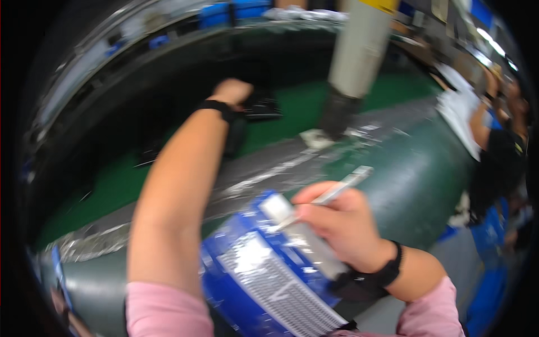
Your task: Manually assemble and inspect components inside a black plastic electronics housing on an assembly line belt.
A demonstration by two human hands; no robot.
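Observation:
My right hand (pixel 351 227) is closed round a slim white pen-like tool (pixel 342 188), its lower end slanting down to the left. Below this hand is a blue plastic package (pixel 233 283) with a silvery, printed panel. The tool's lower end is over the package's upper edge; whether it touches cannot be made out. My left arm stretches far forward across the green surface (pixel 303 104). At its end my left hand (pixel 231 91) is beside a flat black item (pixel 263 108). Its fingers are blurred and partly hidden, so their grip is unclear.
A grey post (pixel 359 53) with a dark base rises from the grey taped strip (pixel 269 163). Dark items lie along the green surface at left. At right, another person's arm (pixel 482 121) is near a white sheet (pixel 456 106). Blue bins (pixel 250 10) stand at the back.

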